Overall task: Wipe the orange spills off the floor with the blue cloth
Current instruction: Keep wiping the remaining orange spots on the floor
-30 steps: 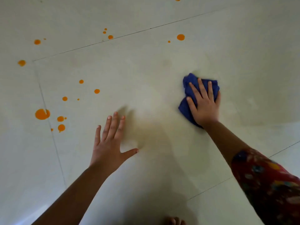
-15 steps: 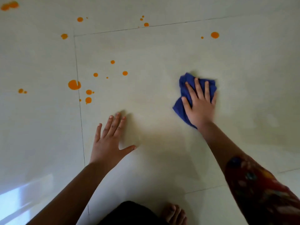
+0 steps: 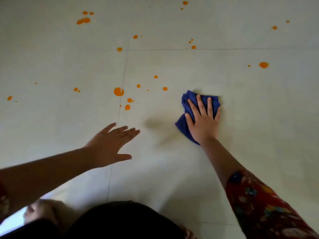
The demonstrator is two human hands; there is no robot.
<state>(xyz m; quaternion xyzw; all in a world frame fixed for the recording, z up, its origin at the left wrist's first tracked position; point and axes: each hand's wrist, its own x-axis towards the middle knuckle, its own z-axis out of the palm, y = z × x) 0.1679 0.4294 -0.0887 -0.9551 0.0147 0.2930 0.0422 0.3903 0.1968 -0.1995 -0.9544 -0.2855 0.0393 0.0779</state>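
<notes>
Blue cloth [image 3: 200,100], bunched and creased, lies on the pale tiled floor [image 3: 259,118] right of centre. Only the head view to report.

Head view: my right hand [image 3: 203,123] lies flat on the cloth, fingers [image 3: 201,104] spread, palm pressing down; nothing is pinched, the cloth is held by pressure alone. My left hand [image 3: 110,144] is open and empty, fingers extended, blurred; I cannot tell whether it touches the tile. A shadow falls between the two hands.

Orange spills [image 3: 118,91] scatter to the left of and beyond the cloth, the largest drop on the grout line [image 3: 123,75], smaller dots around it, others well apart near the far edge and off to the right. None touch the cloth.

Judgement: cloth is light, soft and limp, so it will fold or roll under a sideways push. Best hold is a flat palm over the middle with fingertips pinning the leading edge. Tile looks glossy; wet drops could smear rather than lift.
</notes>
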